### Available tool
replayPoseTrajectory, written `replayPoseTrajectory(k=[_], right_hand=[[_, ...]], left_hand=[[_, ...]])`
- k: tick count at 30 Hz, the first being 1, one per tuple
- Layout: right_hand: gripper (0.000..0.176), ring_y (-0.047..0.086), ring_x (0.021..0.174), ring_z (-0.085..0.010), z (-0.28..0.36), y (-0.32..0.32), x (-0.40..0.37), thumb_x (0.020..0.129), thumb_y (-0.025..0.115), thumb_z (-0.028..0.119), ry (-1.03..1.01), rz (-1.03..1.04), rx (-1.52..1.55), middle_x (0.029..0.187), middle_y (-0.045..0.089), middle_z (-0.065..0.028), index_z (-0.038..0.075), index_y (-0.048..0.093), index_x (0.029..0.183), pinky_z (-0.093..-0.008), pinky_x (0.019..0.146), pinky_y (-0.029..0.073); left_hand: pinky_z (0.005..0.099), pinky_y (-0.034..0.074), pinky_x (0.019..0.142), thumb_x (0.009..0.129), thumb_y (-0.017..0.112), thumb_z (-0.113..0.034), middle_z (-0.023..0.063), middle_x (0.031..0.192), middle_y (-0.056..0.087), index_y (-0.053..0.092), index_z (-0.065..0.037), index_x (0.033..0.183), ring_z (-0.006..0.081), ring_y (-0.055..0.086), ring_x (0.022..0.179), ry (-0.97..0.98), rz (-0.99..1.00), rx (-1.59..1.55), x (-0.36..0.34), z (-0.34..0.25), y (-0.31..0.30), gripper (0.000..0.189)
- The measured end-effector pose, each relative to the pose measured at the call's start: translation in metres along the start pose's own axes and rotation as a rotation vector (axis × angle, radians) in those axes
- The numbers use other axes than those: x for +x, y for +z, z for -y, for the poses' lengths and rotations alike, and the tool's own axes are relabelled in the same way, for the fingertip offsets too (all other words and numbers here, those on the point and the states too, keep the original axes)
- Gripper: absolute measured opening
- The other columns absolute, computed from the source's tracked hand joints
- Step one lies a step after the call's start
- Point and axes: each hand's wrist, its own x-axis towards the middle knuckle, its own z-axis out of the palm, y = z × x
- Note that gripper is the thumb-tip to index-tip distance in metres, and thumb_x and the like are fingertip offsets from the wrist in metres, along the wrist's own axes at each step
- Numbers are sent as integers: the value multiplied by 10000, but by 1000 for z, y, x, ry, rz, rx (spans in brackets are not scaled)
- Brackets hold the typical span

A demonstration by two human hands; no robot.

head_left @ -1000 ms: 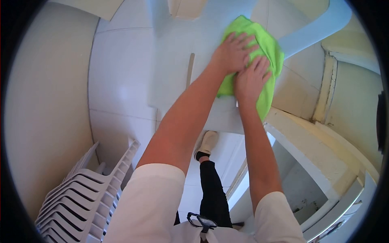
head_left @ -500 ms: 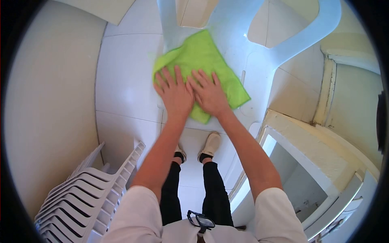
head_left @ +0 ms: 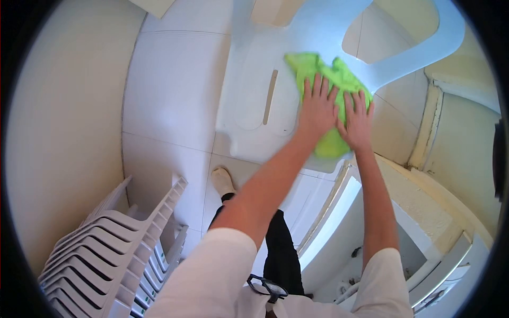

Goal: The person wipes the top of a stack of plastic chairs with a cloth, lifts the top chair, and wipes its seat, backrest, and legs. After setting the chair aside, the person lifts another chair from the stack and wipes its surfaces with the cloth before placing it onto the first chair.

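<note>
A bright green cloth (head_left: 331, 143) lies bunched on the right side of a white plastic chair's seat (head_left: 246, 100). My left hand (head_left: 318, 111) presses flat on the cloth with its fingers stretched out. Close beside it, my right hand (head_left: 356, 122) also lies on the cloth, fingers spread, near the chair's armrest (head_left: 419, 63). Neither hand grips the cloth; both rest on top of it. A long slot shows in the seat to the left of the cloth.
Several stacked grey-white plastic chairs (head_left: 101, 249) stand at the lower left by the wall (head_left: 69, 106). A worn white frame with an opening (head_left: 419, 206) is at the lower right. My shoe (head_left: 222, 181) is on the tiled floor (head_left: 169, 90) before the seat.
Both hands have slid the green cloth from the seat's left and middle to its right side. The cloth has crumpled, and the slot in the seat now shows.
</note>
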Motion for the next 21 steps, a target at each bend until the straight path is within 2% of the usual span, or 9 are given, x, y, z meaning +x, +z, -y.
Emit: replayPoseTrajectory(k=[2, 5, 10, 12, 14, 16, 18, 20, 21], right_hand=[[670, 218, 1390, -380, 8, 15, 44, 855, 524, 427, 28, -51, -30, 1428, 355, -186, 88, 371, 1413, -627, 1083, 134], [639, 201, 1396, -386, 55, 43, 104, 894, 467, 425, 101, -182, -15, 1452, 317, -208, 105, 343, 1432, -634, 1082, 118], [552, 205, 1387, -399, 161, 56, 119, 917, 430, 342, 119, -264, 296, 1470, 281, -222, 125, 366, 1421, -667, 1061, 64], [555, 195, 1386, -407, 200, 50, 88, 899, 471, 307, 88, -284, 431, 1476, 269, -218, 137, 376, 1418, -662, 1063, 46], [559, 186, 1389, -407, 229, 24, 54, 878, 507, 267, 69, -169, 521, 1479, 256, -220, 141, 392, 1411, -658, 1062, 52], [577, 191, 1387, -403, 245, 9, 19, 862, 542, 270, 27, -113, 583, 1479, 274, -194, 147, 401, 1408, -651, 1063, 59], [587, 204, 1385, -395, 239, 0, -16, 859, 555, 288, 22, -91, 595, 1474, 297, -170, 141, 401, 1406, -642, 1067, 69], [599, 217, 1383, -387, 224, 0, -39, 856, 567, 306, 7, -70, 609, 1468, 320, -145, 135, 402, 1405, -632, 1071, 78], [604, 231, 1381, -368, 212, 1, -50, 851, 572, 324, 16, -31, 590, 1467, 335, -124, 120, 413, 1397, -621, 1077, 87]], left_hand=[[584, 99, 1122, 916, 402, -412, 127, 1474, 357, 467, -164, 1377, 344, 255, 1388, 118, -18, 174, 38, 40, 2, 528], [544, 125, 1134, 923, 389, -399, 108, 1493, 333, 435, -188, 1401, 319, 251, 1393, 126, -43, 315, 73, 105, -24, 524], [482, 251, 1100, 903, 460, -316, 156, 1418, 414, 470, -96, 1351, 348, 372, 1305, 152, -221, 286, 23, 171, -74, 500], [471, 288, 1084, 894, 491, -275, 195, 1408, 411, 443, -64, 1360, 364, 394, 1284, 55, -170, 348, -24, 167, -103, 513], [452, 303, 1078, 901, 503, -224, 237, 1419, 373, 370, -17, 1392, 393, 361, 1304, -376, 94, 148, -66, 146, -131, 549], [438, 295, 1083, 943, 465, -218, 283, 1425, 332, 262, 36, 1427, 409, 322, 1329, -492, -64, -322, -129, 146, -112, 582], [394, 258, 1106, 981, 406, -245, 292, 1443, 293, 162, 66, 1446, 403, 295, 1348, -714, -143, -597, -163, 108, -108, 611], [344, 328, 1046, 996, 362, -230, 254, 1455, 312, 64, 5, 1484, 334, 401, 1289, -753, -352, -527, -188, 71, -72, 619], [344, 328, 1046, 996, 362, -230, 254, 1455, 312, 64, 5, 1484, 334, 401, 1289, -749, -351, -526, -192, 55, -59, 619]])
